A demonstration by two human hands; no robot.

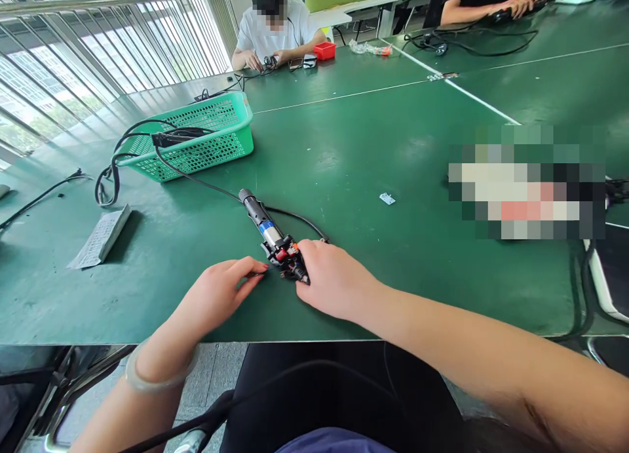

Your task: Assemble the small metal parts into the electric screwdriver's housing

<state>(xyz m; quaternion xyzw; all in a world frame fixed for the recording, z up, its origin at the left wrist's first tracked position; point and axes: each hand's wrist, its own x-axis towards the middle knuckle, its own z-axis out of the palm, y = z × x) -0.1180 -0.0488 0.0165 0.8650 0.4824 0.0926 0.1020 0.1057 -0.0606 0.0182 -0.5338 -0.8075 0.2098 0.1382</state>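
Note:
A partly opened corded device (269,232) lies slanted on the green table in front of me. It has a black tube at its far end, a blue and silver middle, and exposed small parts and wires at its near end. My right hand (334,276) is wrapped round the near end and hides part of it. Just left of that end, my left hand (226,286) has thumb and forefinger pinched together close to the tabletop. What is between those fingertips, if anything, is too small to make out. A black cable (295,215) runs behind the device.
A green plastic basket (236,141) holding black cables stands at the back left. Left of me lies a printed paper-covered block (104,236). A small pale piece (387,198) rests mid-table. Across the table sits a person (275,33); another person's hands (521,6) work at the upper right.

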